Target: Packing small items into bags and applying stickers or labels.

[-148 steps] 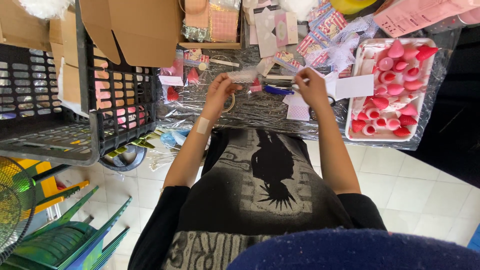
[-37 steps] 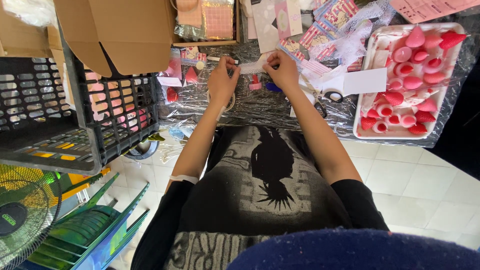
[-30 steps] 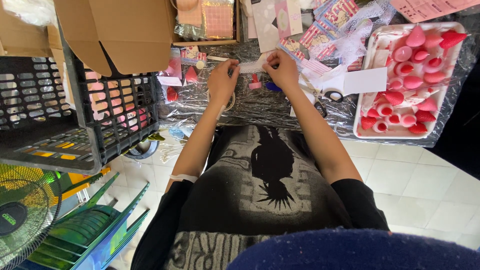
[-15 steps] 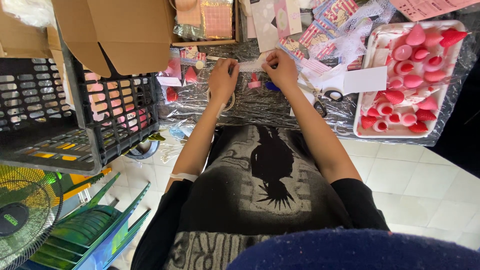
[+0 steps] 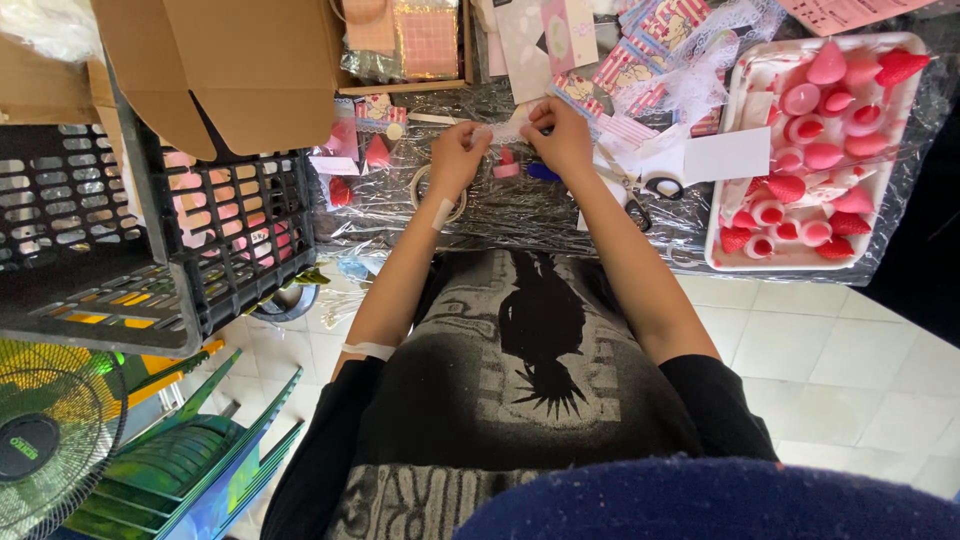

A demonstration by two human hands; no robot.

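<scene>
A pale tiled floor (image 5: 850, 360) lies under a table (image 5: 520, 215) covered in crinkled clear plastic, seen from above over the person's dark printed shirt. Both hands are raised together over the middle of the table: the left hand (image 5: 458, 158) and the right hand (image 5: 560, 135) each pinch an end of a small pale strip (image 5: 505, 131), perhaps lace or tape, stretched between their fingertips; what exactly it is cannot be told. Just below the left hand a tape ring (image 5: 440, 192) lies flat on the plastic, and a small pink piece (image 5: 507, 165) sits beneath the strip. To the right of the right hand lie scissors (image 5: 635, 185) with black handles, next to a white card (image 5: 727, 155). Farther right a white tray (image 5: 722, 225) holds many pink and red cone-shaped pieces. At the back stand patterned papers (image 5: 640, 60) and a cardboard box (image 5: 250, 70). On the left a black crate (image 5: 230, 240) stands at the table's edge, with green chairs (image 5: 190, 450) and a fan (image 5: 40, 440) below it on the floor.
</scene>
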